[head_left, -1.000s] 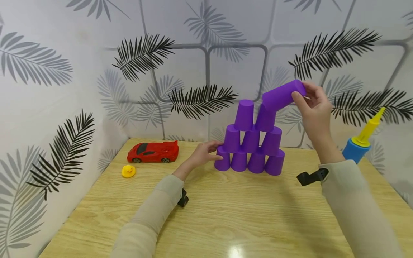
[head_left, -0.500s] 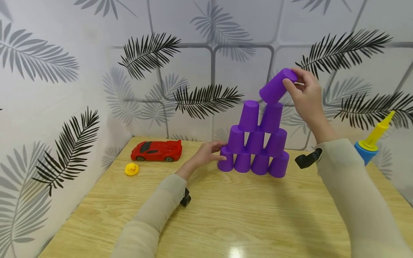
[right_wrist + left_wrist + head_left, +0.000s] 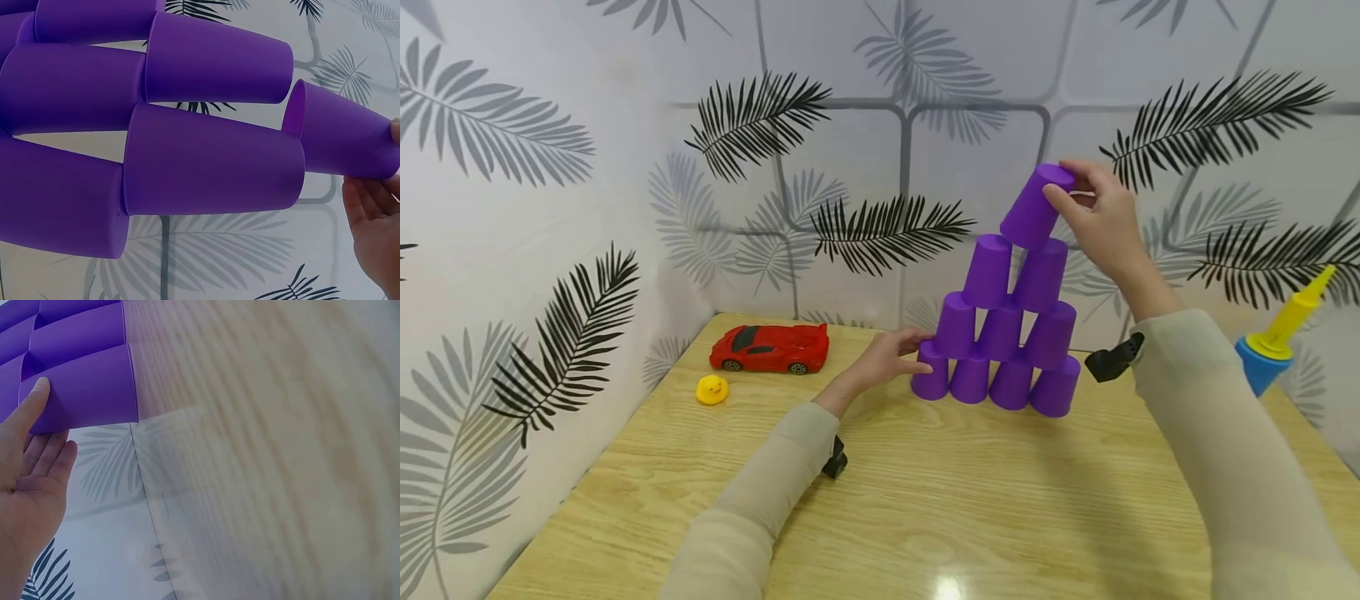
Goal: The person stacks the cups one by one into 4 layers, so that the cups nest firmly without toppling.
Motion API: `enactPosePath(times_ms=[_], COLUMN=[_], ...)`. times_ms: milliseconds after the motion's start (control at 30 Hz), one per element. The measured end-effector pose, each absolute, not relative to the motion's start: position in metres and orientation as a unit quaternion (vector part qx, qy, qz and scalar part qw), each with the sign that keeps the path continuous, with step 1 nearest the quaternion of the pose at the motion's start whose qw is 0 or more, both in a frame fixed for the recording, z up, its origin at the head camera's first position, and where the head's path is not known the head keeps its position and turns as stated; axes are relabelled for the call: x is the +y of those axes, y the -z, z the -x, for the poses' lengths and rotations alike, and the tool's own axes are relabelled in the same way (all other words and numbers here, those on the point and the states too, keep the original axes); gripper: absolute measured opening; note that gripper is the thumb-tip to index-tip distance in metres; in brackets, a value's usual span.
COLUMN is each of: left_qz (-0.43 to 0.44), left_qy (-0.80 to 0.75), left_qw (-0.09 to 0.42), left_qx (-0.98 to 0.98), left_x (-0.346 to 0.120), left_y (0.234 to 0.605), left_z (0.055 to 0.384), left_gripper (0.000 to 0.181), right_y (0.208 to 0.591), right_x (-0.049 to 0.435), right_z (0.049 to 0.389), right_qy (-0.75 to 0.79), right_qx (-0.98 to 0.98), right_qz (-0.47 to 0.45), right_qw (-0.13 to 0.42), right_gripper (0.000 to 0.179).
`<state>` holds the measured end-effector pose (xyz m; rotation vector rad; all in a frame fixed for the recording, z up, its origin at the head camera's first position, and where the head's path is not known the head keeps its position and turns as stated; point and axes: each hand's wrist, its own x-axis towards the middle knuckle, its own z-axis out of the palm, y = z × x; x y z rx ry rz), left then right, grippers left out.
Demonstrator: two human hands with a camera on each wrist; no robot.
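Note:
Purple cups stand upside down in a stack against the wall: several in the bottom row, three above, then two. In the head view, my right hand [image 3: 1101,212] pinches another purple cup [image 3: 1032,210] near its base, slightly tilted, mouth down over the top two cups. The right wrist view shows this held cup [image 3: 344,134] with its mouth close to the base of the top right cup [image 3: 215,162]. My left hand [image 3: 887,360] is at the leftmost bottom cup [image 3: 931,375]; its thumb rests on the cup's front, and its relaxed fingers [image 3: 47,453] reach along the far side.
On the wooden table [image 3: 925,500], a red toy car [image 3: 769,347] and a yellow rubber duck [image 3: 712,389] stand left of the stack. A blue and yellow hand pump [image 3: 1273,342] stands at the right, beyond my right forearm. A leaf-patterned wall [image 3: 850,150] rises close behind.
My right hand has lifted the cup and moved it left, turning it from strongly tilted to nearly upright over the top row. My left hand stays at the bottom left cup. The view shifts slightly.

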<state>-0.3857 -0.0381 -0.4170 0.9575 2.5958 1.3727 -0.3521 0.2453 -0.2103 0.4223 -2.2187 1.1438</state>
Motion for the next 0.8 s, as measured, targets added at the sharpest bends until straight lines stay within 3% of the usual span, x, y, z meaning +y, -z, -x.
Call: enactPosePath(times_ms=[800], left_qz=[-0.315], left_qy=[-0.438], left_qw=[0.032], left_qx=[0.841], left_x=[-0.0397], left_y=[0.4165], left_z=[0.3871], left_gripper=[0.058], right_y=[0.2076], right_x=[0.2342], right_z=[0.3548], right_qy=[-0.401], right_qx=[-0.861], right_qz=[-0.166], right_qw=[0.263], right_gripper=[0.056])
